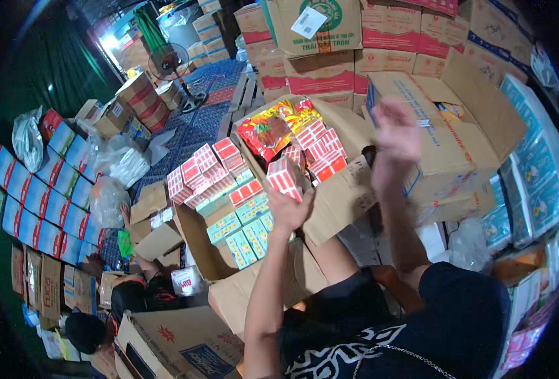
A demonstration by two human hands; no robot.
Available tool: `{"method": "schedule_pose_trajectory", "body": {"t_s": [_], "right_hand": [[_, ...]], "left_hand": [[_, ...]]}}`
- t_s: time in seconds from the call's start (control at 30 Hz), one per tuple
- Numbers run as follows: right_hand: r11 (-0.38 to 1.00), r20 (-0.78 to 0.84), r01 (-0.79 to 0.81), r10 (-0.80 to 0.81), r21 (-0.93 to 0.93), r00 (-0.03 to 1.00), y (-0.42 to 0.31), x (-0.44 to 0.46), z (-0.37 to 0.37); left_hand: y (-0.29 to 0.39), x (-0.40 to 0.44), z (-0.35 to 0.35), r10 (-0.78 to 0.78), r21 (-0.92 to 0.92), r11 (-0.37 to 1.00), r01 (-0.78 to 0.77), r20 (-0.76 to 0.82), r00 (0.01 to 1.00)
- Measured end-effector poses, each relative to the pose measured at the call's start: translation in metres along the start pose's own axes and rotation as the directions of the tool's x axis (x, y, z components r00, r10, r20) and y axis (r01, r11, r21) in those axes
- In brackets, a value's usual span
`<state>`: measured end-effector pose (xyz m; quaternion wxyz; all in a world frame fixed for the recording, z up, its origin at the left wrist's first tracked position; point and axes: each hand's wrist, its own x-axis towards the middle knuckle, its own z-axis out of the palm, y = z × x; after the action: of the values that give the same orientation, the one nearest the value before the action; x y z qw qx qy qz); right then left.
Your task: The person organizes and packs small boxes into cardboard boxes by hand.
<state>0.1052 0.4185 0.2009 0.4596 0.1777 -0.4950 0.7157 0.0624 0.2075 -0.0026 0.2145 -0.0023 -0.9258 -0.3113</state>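
My left hand [288,211] is closed around a small red-and-white striped box [282,175], over the edge between two open cartons. My right hand [398,136] is raised at the right, near a large taped carton [428,126]; motion smears its fingers. The farther open carton [333,218] holds more red-and-white boxes [324,148] and shiny red-and-yellow packets [268,129]. In the nearer carton [194,237], several mint-green boxes [240,249] lie in rows, with red-and-white boxes [207,167] stacked at its far side.
Stacked cartons [320,76] line the back. Blue-and-white packages [39,196] are piled at the left, teal ones [535,158] at the right. A fan [172,63] stands on the blue floor mat [213,79]. Another person [90,328] is low at the bottom left, beside a brown carton [178,344].
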Motion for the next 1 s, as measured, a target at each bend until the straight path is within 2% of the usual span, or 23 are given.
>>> {"method": "schedule_pose_trajectory", "body": {"t_s": [0.03, 0.07, 0.1, 0.13, 0.2, 0.23, 0.27, 0.3, 0.33, 0.4, 0.43, 0.47, 0.53, 0.57, 0.63, 0.67, 0.7, 0.73, 0.8, 0.9, 1.0], "right_hand": [[0.963, 0.016, 0.266, -0.267, 0.044, 0.964, -0.034, 0.013, 0.007], [0.921, 0.032, 0.354, -0.364, 0.165, 0.931, -0.084, 0.018, 0.016], [0.807, 0.078, 0.506, -0.551, 0.303, 0.831, -0.109, 0.016, 0.015], [0.819, 0.086, 0.491, -0.535, 0.298, 0.840, -0.114, 0.011, 0.016], [0.861, 0.139, 0.431, -0.478, 0.268, 0.868, -0.120, 0.015, 0.003], [0.881, 0.169, 0.391, -0.442, 0.267, 0.881, -0.164, -0.059, 0.007], [0.896, 0.200, 0.349, -0.408, 0.273, 0.891, -0.175, -0.062, -0.018], [0.910, 0.231, 0.306, -0.373, 0.281, 0.898, -0.153, 0.024, 0.001], [0.921, 0.260, 0.263, -0.339, 0.286, 0.904, -0.148, -0.037, 0.024], [0.938, 0.305, 0.194, -0.281, 0.287, 0.910, -0.168, -0.055, 0.006], [0.946, 0.324, 0.167, -0.257, 0.279, 0.910, -0.191, -0.064, 0.008], [0.953, 0.346, 0.143, -0.234, 0.267, 0.909, -0.155, -0.041, 0.027], [0.957, 0.387, 0.135, -0.230, 0.258, 0.893, -0.165, -0.051, 0.058], [0.959, 0.400, 0.127, -0.223, 0.252, 0.889, -0.161, -0.036, 0.034], [0.965, 0.437, 0.101, -0.202, 0.242, 0.877, -0.159, -0.034, 0.052], [0.966, 0.450, 0.099, -0.200, 0.239, 0.870, -0.176, -0.049, 0.041], [0.968, 0.460, 0.098, -0.197, 0.231, 0.866, -0.166, -0.039, 0.062], [0.972, 0.470, 0.102, -0.193, 0.213, 0.862, -0.169, -0.039, 0.058], [0.975, 0.471, 0.153, -0.211, 0.159, 0.856, -0.176, -0.039, 0.041], [0.979, 0.540, 0.192, -0.199, 0.071, 0.818, -0.172, -0.010, 0.030], [0.984, 0.621, 0.167, -0.164, 0.054, 0.767, -0.162, 0.011, 0.033]], "left_hand": [[-0.002, -0.005, -0.004, -0.015, 0.004, 1.000, 0.015, 0.001, 1.000], [0.001, -0.008, -0.009, -0.005, -0.087, 0.996, 0.009, 0.045, 0.999], [0.004, -0.012, -0.013, 0.008, -0.180, 0.984, 0.008, 0.091, 0.996], [0.005, -0.021, -0.015, 0.024, -0.272, 0.962, 0.015, 0.138, 0.990], [-0.002, -0.046, -0.020, 0.011, -0.309, 0.950, 0.038, 0.158, 0.987], [-0.009, -0.061, -0.025, 0.007, -0.344, 0.938, 0.048, 0.156, 0.988], [-0.018, -0.075, -0.032, -0.002, -0.376, 0.925, 0.058, 0.145, 0.989], [-0.019, -0.089, -0.048, -0.043, -0.364, 0.927, 0.091, 0.136, 0.990], [-0.019, -0.106, -0.066, -0.104, -0.424, 0.887, 0.184, 0.205, 0.973], [-0.009, -0.129, -0.110, -0.186, -0.524, 0.775, 0.353, 0.344, 0.920], [-0.009, -0.139, -0.130, -0.206, -0.515, 0.775, 0.366, 0.342, 0.917], [-0.009, -0.149, -0.150, -0.211, -0.513, 0.775, 0.368, 0.338, 0.917], [-0.012, -0.149, -0.179, -0.203, -0.525, 0.778, 0.343, 0.307, 0.930], [-0.016, -0.152, -0.196, -0.240, -0.532, 0.767, 0.358, 0.280, 0.930], [-0.023, -0.164, -0.219, -0.292, -0.539, 0.753, 0.378, 0.241, 0.925], [-0.027, -0.163, -0.228, -0.320, -0.545, 0.758, 0.358, 0.168, 0.933], [-0.030, -0.164, -0.237, -0.342, -0.549, 0.764, 0.338, 0.099, 0.934], [-0.031, -0.170, -0.244, -0.332, -0.550, 0.768, 0.329, 0.098, 0.938], [-0.032, -0.168, -0.254, -0.412, -0.579, 0.746, 0.330, -0.012, 0.911], [-0.026, -0.170, -0.270, -0.435, -0.653, 0.680, 0.334, 0.008, 0.901], [-0.053, -0.168, -0.262, -0.462, -0.662, 0.668, 0.340, -0.010, 0.887]]}}
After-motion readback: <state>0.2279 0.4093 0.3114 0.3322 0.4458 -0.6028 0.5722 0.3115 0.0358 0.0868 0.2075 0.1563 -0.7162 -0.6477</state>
